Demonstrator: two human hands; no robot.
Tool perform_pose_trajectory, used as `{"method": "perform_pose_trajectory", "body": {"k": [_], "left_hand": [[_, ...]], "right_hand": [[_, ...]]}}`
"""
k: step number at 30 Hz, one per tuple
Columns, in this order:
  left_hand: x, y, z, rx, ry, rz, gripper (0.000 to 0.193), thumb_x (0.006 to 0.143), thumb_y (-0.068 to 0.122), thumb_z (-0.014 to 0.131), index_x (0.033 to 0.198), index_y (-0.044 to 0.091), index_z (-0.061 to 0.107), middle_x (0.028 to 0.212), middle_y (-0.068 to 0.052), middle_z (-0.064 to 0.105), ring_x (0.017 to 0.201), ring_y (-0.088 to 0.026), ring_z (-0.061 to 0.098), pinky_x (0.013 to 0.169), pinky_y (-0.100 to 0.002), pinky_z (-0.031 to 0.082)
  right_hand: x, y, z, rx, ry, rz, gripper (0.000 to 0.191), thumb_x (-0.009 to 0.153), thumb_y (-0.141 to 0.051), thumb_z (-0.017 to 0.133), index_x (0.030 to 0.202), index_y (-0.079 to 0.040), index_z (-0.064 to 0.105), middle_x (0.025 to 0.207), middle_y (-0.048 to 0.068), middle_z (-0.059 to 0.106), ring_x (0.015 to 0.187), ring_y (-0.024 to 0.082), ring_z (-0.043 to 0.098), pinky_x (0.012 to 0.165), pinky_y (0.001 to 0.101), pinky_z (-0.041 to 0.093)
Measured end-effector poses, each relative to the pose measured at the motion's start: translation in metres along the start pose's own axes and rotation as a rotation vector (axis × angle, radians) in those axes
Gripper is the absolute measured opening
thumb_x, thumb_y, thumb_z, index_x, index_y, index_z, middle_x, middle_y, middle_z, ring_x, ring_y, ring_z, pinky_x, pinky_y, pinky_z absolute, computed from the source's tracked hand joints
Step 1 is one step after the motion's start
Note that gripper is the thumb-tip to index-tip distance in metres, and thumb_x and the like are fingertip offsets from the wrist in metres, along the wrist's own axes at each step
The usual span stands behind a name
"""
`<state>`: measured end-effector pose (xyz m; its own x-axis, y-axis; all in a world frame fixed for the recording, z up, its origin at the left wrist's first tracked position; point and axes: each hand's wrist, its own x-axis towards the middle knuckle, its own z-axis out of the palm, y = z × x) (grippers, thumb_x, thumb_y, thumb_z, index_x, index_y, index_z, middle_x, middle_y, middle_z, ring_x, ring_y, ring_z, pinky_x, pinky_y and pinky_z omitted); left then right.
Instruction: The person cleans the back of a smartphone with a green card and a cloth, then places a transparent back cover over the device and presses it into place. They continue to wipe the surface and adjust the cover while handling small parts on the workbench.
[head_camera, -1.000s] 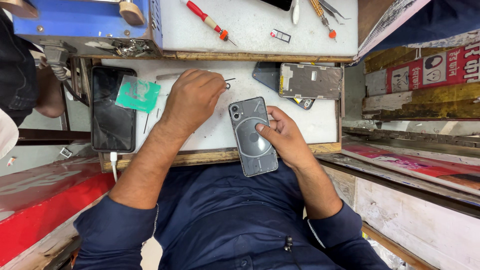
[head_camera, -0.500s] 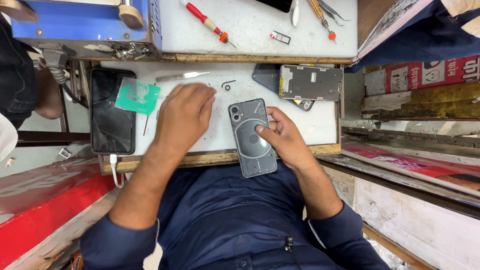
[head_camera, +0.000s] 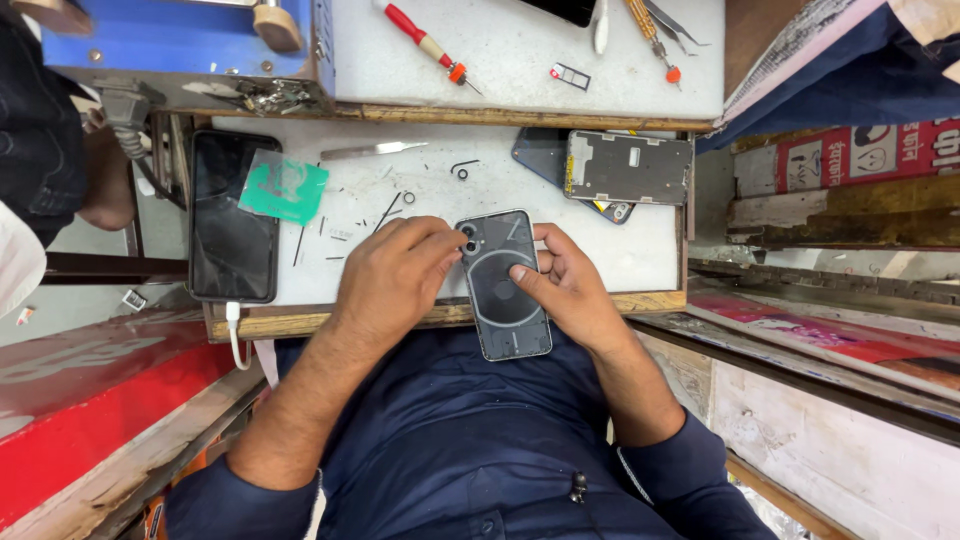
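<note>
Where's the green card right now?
In the head view, the green card lies left of centre on the white work mat, overlapping the top right corner of the black phone that is plugged in, just below the blue box.

White bench (head_camera: 640, 250): black phone (head_camera: 232, 215), green card (head_camera: 285, 187), tweezers (head_camera: 372, 151), metal frame (head_camera: 628, 167).

Black slab phone (head_camera: 232, 222) charging at my bench (head_camera: 640, 255) left edge, green plastic card (head_camera: 285, 187) overlapping it. Metal tweezers (head_camera: 372, 150) beyond. Grey metal phone frame (head_camera: 628, 167) far right. Red-handled screwdriver (head_camera: 425, 44) on upper shelf.
</note>
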<state>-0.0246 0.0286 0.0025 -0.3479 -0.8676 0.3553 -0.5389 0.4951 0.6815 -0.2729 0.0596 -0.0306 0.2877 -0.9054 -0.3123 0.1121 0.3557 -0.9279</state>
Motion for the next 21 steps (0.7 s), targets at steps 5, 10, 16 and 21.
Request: {"method": "perform_pose_trajectory", "body": {"k": [5, 10, 16, 21], "left_hand": [[0.008, -0.008, -0.013, 0.115, -0.17, 0.112, 0.021, 0.084, 0.008, 0.075, 0.105, 0.013, 0.075, 0.094, -0.004, 0.067, 0.083, -0.025, 0.068, 0.07, -0.04, 0.056], [0.017, -0.013, -0.019, 0.179, -0.262, 0.216, 0.022, 0.079, 0.005, 0.071, 0.099, 0.015, 0.074, 0.09, -0.003, 0.065, 0.083, -0.024, 0.068, 0.07, -0.039, 0.056], [0.023, -0.014, -0.022, 0.219, -0.372, 0.239, 0.018, 0.079, 0.009, 0.069, 0.094, 0.017, 0.073, 0.085, -0.004, 0.063, 0.083, -0.025, 0.067, 0.069, -0.041, 0.055], [0.029, -0.012, -0.021, 0.242, -0.462, 0.218, 0.017, 0.081, 0.009, 0.067, 0.095, 0.016, 0.072, 0.085, -0.005, 0.064, 0.085, -0.028, 0.068, 0.07, -0.044, 0.055]], "right_hand": [[0.001, -0.001, -0.001, -0.072, -0.073, -0.011, 0.035, 0.102, -0.004, 0.06, 0.135, 0.001, 0.048, 0.107, 0.007, 0.074, 0.1, 0.009, 0.068, 0.09, 0.0256, 0.055], [0.002, -0.005, -0.001, -0.077, -0.1, 0.001, 0.036, 0.103, -0.006, 0.061, 0.135, 0.001, 0.048, 0.107, 0.009, 0.075, 0.1, 0.011, 0.069, 0.088, 0.0265, 0.055], [0.002, -0.009, -0.001, -0.098, -0.109, 0.04, 0.037, 0.102, -0.007, 0.06, 0.136, 0.001, 0.048, 0.105, 0.009, 0.075, 0.097, 0.01, 0.069, 0.085, 0.0252, 0.056], [0.003, -0.01, -0.001, -0.141, -0.118, 0.063, 0.036, 0.102, -0.007, 0.061, 0.135, 0.001, 0.05, 0.101, 0.008, 0.074, 0.092, 0.009, 0.067, 0.08, 0.0245, 0.055]]}}
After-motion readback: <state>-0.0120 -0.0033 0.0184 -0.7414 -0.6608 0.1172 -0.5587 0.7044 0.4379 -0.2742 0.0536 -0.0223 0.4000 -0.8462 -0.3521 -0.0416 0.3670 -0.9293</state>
